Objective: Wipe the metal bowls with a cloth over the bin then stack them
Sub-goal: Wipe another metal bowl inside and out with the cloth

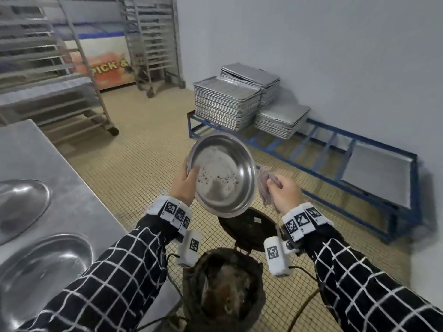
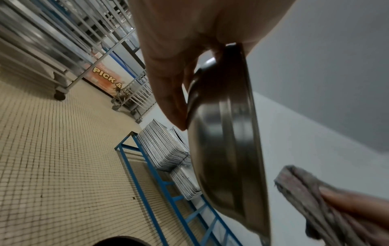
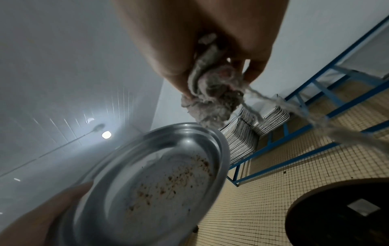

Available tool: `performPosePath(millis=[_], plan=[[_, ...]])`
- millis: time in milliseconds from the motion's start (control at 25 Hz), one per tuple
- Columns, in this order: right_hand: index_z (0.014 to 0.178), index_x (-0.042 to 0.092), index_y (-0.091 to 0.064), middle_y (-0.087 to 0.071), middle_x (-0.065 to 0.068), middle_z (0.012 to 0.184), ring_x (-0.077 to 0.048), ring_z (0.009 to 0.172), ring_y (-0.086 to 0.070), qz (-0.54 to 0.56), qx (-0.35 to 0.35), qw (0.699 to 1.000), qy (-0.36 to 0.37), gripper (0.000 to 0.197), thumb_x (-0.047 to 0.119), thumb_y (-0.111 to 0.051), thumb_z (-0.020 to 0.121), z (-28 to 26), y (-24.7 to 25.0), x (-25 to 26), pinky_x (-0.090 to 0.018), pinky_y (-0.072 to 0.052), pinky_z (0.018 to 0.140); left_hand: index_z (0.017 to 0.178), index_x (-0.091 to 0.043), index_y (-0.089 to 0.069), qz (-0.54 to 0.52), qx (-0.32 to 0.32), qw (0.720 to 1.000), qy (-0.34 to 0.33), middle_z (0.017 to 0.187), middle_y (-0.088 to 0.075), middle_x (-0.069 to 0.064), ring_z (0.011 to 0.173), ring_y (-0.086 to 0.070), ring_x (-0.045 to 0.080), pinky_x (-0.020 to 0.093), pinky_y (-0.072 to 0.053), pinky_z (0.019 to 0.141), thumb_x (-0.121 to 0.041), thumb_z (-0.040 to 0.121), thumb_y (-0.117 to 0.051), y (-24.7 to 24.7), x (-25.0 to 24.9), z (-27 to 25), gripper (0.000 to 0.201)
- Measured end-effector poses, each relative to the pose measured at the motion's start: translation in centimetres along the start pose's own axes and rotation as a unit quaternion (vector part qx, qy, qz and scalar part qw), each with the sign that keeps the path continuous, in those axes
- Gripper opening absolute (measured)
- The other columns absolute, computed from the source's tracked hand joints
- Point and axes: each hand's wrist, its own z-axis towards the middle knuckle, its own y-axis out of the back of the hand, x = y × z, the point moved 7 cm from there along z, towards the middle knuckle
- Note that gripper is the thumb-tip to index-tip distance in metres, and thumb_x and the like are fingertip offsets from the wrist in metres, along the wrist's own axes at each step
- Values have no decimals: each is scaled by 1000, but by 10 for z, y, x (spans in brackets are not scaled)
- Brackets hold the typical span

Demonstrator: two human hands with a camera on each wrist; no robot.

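Observation:
My left hand point(image 1: 185, 179) grips a metal bowl point(image 1: 223, 174) by its left rim, thumb inside, tilted up on edge above the black bin point(image 1: 223, 288). Brown crumbs and white dust lie inside the bowl point(image 3: 160, 183). From the left wrist, the fingers point(image 2: 168, 93) press on the bowl's outer wall point(image 2: 227, 149). Just right of the bowl, my right hand point(image 1: 284, 192) holds a bunched grey-pink cloth point(image 1: 266, 185), apart from the rim. The cloth point(image 3: 212, 99) hangs over the bowl's far edge with a loose thread trailing.
Two more metal bowls point(image 1: 45, 267) point(image 1: 19, 204) sit on the steel table point(image 1: 48, 164) at my left. The bin's black lid point(image 1: 249, 228) stands open behind it. A blue low rack point(image 1: 335, 149) with stacked trays point(image 1: 225, 106) runs along the right wall. Wheeled tray racks point(image 1: 60, 68) stand at the back.

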Motion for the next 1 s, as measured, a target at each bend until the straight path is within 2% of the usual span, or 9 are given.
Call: performPosePath(millis=[160,240,400,480,600,800,880,960,1000], plan=[[103,12,-70,-70,-5,93,-20,85,-64,-49,7,999,-3,18,20,-57,93,19,-27,-8,-26,-50,67,140,-42,-37,54,64,996,15,110,-67,-2,89,-68,16,31,-54,76,-41,101,-35,-1,23,-2,39],[103,11,-71,-72,-9,93,-24,85,-65,-52,8,998,23,18,18,-60,90,24,-44,-3,-29,-52,71,135,-46,-41,70,83,994,7,100,-70,-4,80,-71,12,34,-58,75,-43,101,-37,-2,27,-2,35],[118,12,-67,-68,-10,108,-25,99,-61,-75,41,994,70,28,18,-60,92,29,-73,18,-19,-40,80,132,-45,-39,67,101,993,13,87,-71,-3,66,-70,7,18,-53,58,-38,102,-36,-8,18,-11,32],[119,8,-66,-62,-12,112,-26,104,-58,-64,58,988,125,30,15,-62,90,26,-84,34,-19,-39,86,131,-47,-39,72,106,992,6,87,-71,-7,72,-70,7,16,-52,61,-38,101,-37,-10,10,-10,32],[113,-1,-66,-56,-11,117,-21,104,-56,-48,159,962,218,27,-1,-60,87,5,-104,61,-11,-36,88,129,-48,-38,93,113,989,-28,106,-67,-8,95,-66,10,26,-53,84,-32,103,-35,-11,-3,-5,31],[121,5,-62,-52,-7,124,-22,114,-52,-250,342,856,296,31,8,-58,90,-24,-118,46,-16,-34,96,132,-44,-37,127,109,985,-50,109,-63,-6,102,-61,13,28,-50,87,-30,103,-32,-9,-12,5,32],[110,9,-67,-52,2,104,-16,98,-56,-191,305,889,283,21,13,-61,90,-13,-102,45,-12,-36,85,133,-43,-37,138,102,984,-57,106,-65,-7,96,-64,13,26,-52,82,-33,103,-32,-6,-13,8,31],[101,9,-70,-54,3,96,-14,85,-56,-132,180,925,308,17,18,-65,88,10,-75,58,-19,-45,80,137,-39,-37,132,103,984,-59,103,-69,-3,87,-70,15,28,-57,74,-37,103,-33,-6,-18,7,35],[103,7,-69,-56,-1,96,-14,82,-55,-138,123,921,343,19,19,-64,88,21,-63,69,-22,-48,78,138,-38,-37,136,103,983,-64,101,-70,-1,83,-71,14,29,-59,72,-37,103,-32,-7,-23,7,36]])
